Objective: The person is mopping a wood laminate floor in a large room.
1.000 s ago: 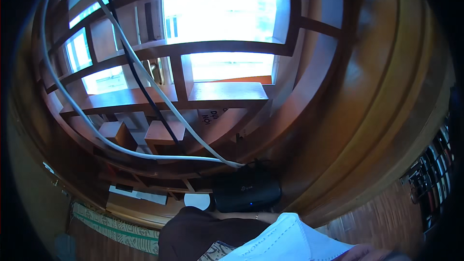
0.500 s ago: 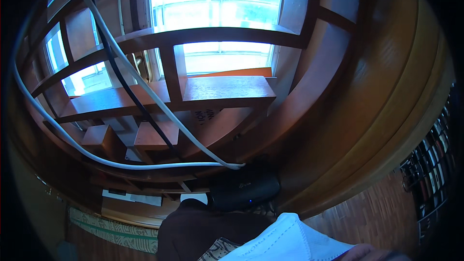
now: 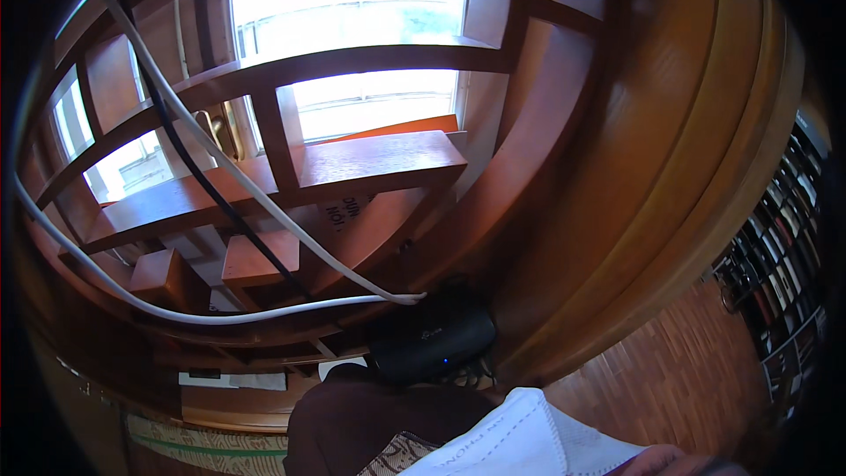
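Here, the black router (image 3: 432,337) sits low near the middle, just beyond the dark sleeve (image 3: 379,410), both hands out of sight so I cannot tell their hold, while white cables (image 3: 211,319) stretch leftward from its far side, before the wooden shelf (image 3: 379,159).

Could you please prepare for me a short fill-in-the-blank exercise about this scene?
The small light on the black box glows ____.
The wooden shelf stands in front of a bright ____.
The cable that sags in a loop along the lower left is ____.

Missing words: blue; window; white.
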Action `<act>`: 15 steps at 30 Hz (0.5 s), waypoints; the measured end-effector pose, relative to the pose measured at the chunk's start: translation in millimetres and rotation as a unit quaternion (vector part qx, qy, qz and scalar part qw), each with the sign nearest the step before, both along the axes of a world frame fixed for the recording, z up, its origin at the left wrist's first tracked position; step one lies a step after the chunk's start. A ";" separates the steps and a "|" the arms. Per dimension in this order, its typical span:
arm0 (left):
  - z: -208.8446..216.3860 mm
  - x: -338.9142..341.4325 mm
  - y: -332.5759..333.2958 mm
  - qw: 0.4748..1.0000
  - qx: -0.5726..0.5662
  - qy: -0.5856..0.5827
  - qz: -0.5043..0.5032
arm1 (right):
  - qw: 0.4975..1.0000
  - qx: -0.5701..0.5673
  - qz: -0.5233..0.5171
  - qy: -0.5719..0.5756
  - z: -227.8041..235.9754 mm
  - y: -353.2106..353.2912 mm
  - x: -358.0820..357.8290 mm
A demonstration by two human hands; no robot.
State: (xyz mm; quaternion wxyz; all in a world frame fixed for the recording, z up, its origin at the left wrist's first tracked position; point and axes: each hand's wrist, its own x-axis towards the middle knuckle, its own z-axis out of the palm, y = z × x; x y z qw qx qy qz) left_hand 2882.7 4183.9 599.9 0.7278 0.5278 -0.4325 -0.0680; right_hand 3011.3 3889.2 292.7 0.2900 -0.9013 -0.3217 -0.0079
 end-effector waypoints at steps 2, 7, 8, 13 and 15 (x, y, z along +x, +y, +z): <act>0.8 1.0 -2.0 1.000 -0.001 0.006 -0.010 | 1.000 0.001 0.001 -0.003 2.4 1.2 -2.1; -1.3 -6.1 -10.3 0.999 -0.001 0.028 -0.023 | 1.000 0.008 0.014 -0.005 3.9 7.2 -12.2; -2.0 -9.7 -13.5 0.999 -0.001 0.034 -0.024 | 1.000 0.010 0.018 -0.004 2.7 8.2 -14.9; -2.1 -25.0 -33.0 0.998 0.009 0.057 -0.034 | 0.999 0.028 0.034 -0.005 3.8 14.6 -23.8; -2.1 -29.7 -46.4 0.994 -0.003 0.086 -0.064 | 0.999 0.036 0.026 -0.007 9.0 10.6 -29.4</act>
